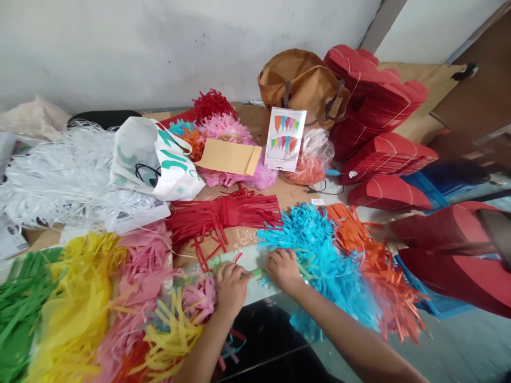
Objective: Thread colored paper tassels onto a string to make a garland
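Observation:
At the near edge of the table, my left hand (231,287) and my right hand (284,270) are side by side, palms down with fingers bent. Both are closed on a light green tissue paper tassel (257,272), its narrow middle stretched between them. Its cut strands spread out beyond each hand and are partly hidden. Beneath lies a pale sheet (255,256). Blue tissue tassels (319,250) are heaped against my right hand. Pink and yellow fringes (175,319) lie by my left wrist. A red fringed bundle (227,210) is just beyond my hands.
Green (24,298), yellow (77,303) and pink fringes (143,260) cover the left side, with white strips (67,175) behind. A white bag (159,165), brown envelope (229,157), printed package (285,138) and brown bag (299,80) stand farther back. Red paper stacks (391,154) and orange fringes (371,255) are right.

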Tool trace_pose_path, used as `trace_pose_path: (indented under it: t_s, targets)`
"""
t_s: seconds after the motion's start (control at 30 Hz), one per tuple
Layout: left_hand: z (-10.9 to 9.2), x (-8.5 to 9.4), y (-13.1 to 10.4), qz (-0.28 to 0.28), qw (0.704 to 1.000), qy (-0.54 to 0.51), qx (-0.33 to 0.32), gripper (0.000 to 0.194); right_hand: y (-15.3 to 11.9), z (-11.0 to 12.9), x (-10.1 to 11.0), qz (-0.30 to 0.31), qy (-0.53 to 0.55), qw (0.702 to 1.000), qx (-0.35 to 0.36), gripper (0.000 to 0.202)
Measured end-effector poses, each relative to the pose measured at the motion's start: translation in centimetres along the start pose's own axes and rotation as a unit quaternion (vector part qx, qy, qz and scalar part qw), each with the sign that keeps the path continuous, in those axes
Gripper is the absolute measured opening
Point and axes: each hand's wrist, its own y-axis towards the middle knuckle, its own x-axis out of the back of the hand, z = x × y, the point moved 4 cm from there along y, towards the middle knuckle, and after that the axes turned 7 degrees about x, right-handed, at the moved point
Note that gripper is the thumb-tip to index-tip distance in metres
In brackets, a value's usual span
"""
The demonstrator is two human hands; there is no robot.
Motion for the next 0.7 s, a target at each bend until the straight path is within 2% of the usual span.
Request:
trace_pose_path:
  t_s: [0.1,0.17,0.27,0.4,0.5,0.7]
  targets:
    - [-0.3,0.0,-0.1,-0.003,1.000,0.004,-0.012,0.033,0.3,1.5,-0.3,0.014,-0.015,0.995,0.098,0.020]
    - [-0.6,-0.1,0.0,-0.007,1.000,0.005,-0.016,0.025,0.5,2.0,-0.6,0.032,-0.022,0.991,0.127,0.022]
    - [-0.9,-0.2,0.2,-0.017,1.000,0.007,-0.016,0.014,1.0,2.2,-0.7,0.046,-0.028,0.990,0.131,0.024]
    - [-1.0,-0.4,0.3,-0.045,0.999,0.005,-0.009,0.013,1.2,2.3,-0.5,0.038,-0.029,0.991,0.122,0.017]
    - [-0.8,-0.7,0.1,-0.069,0.998,0.005,-0.004,0.018,0.9,2.2,-0.8,0.011,-0.023,0.993,0.116,0.011]
    - [0.5,-1.5,-1.1,-0.082,0.997,0.004,-0.016,0.022,-0.6,0.3,-1.9,-0.050,-0.017,0.990,0.131,0.018]
